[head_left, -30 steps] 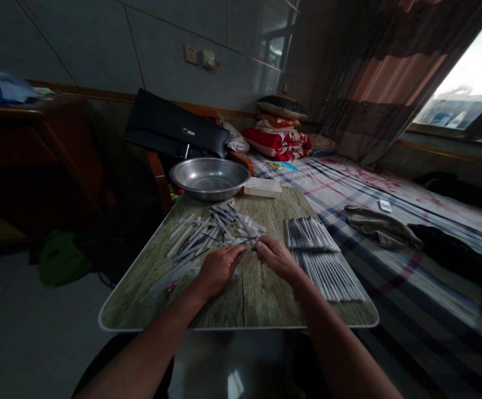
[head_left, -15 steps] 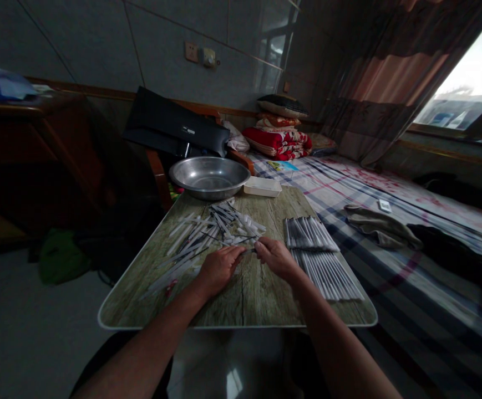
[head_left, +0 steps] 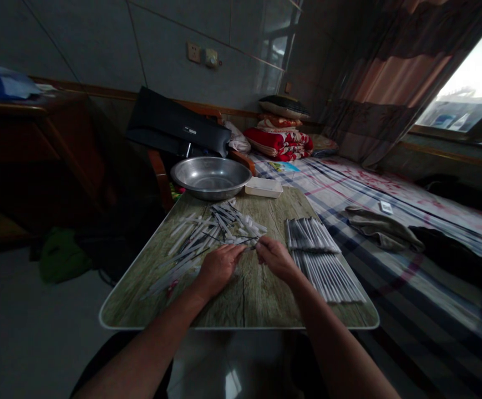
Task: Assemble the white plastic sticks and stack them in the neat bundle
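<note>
Over the middle of the wood-grain table [head_left: 261, 305], my left hand [head_left: 221, 267] and my right hand [head_left: 277, 257] face each other. Their closed fingertips pinch a thin, pen-like piece, mostly covered by the fingers. Just beyond them lies a loose heap of slim white, clear and dark tubes [head_left: 199, 233], some with black ends. To the right of my right hand, similar slender white tubes with dark tips lie side by side in an upper row [head_left: 309, 234] and a lower row [head_left: 328, 277].
A steel basin [head_left: 211, 176] and a shallow white tray [head_left: 264, 187] stand at the table's far end. Behind them, a black monitor-like panel [head_left: 174, 124] leans on a wooden chair. The bed [head_left: 324, 183] with a plaid sheet runs along the right. Small pink pieces [head_left: 172, 286] lie near the left edge.
Both hands stay nearly in place. My right fingers shift slightly around the thin piece. The whole view drifts a little; the heap and rows look the same.
</note>
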Demonstrator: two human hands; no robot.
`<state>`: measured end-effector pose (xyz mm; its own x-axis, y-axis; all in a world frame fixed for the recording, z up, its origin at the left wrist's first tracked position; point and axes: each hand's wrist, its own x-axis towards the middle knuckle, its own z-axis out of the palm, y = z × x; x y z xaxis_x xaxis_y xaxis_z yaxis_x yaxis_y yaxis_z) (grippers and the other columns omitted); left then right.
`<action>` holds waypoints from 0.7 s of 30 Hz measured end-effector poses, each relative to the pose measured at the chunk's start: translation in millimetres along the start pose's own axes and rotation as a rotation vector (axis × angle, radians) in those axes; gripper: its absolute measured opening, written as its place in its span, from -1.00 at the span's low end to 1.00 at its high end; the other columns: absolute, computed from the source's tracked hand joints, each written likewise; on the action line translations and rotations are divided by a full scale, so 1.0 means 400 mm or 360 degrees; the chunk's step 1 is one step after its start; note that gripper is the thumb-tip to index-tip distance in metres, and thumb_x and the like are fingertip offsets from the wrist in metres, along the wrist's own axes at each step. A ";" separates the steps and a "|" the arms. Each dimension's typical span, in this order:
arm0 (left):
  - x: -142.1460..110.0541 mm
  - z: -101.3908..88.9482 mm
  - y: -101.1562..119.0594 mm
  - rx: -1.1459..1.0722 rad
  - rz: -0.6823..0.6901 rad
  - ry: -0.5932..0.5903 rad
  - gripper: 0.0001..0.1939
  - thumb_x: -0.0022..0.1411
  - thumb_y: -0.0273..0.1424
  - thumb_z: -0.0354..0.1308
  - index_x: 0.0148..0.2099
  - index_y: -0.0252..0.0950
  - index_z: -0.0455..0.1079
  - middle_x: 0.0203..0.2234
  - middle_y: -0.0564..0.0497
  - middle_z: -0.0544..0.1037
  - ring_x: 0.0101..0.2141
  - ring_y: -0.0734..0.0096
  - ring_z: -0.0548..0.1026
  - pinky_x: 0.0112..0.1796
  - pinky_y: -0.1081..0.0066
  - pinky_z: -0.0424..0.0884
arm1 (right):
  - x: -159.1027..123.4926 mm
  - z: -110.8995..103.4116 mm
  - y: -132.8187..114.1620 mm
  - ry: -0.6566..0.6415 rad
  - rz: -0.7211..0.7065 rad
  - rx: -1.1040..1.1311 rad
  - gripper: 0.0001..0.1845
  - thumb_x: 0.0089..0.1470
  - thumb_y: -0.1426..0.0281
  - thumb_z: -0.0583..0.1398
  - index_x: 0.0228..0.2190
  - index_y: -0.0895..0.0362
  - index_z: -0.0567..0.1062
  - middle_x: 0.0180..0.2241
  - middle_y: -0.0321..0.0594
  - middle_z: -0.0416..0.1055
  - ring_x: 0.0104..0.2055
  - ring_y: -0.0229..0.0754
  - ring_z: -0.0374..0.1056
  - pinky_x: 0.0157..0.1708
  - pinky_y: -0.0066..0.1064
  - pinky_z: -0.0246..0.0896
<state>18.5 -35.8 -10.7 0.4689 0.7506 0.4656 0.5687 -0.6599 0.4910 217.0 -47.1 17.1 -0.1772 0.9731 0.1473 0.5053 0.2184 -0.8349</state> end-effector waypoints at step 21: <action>0.028 -0.044 -0.019 -0.1806 -0.1023 0.0811 -0.61 0.03 -0.11 0.27 -0.23 -0.30 0.35 -0.52 0.12 0.47 -0.62 0.58 0.37 -0.58 0.54 0.33 | 0.033 0.045 0.054 -0.0111 0.0097 -0.1224 -0.75 0.08 0.58 0.06 -0.30 0.18 0.53 -0.23 -0.03 0.49 -0.16 -0.07 0.29 -0.12 -0.32 0.10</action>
<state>7.6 -22.9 3.6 -0.0948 0.9951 0.0271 -0.3773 -0.0611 0.9241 210.4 -30.8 -8.4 -0.1700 0.9837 0.0579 0.9557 0.1789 -0.2337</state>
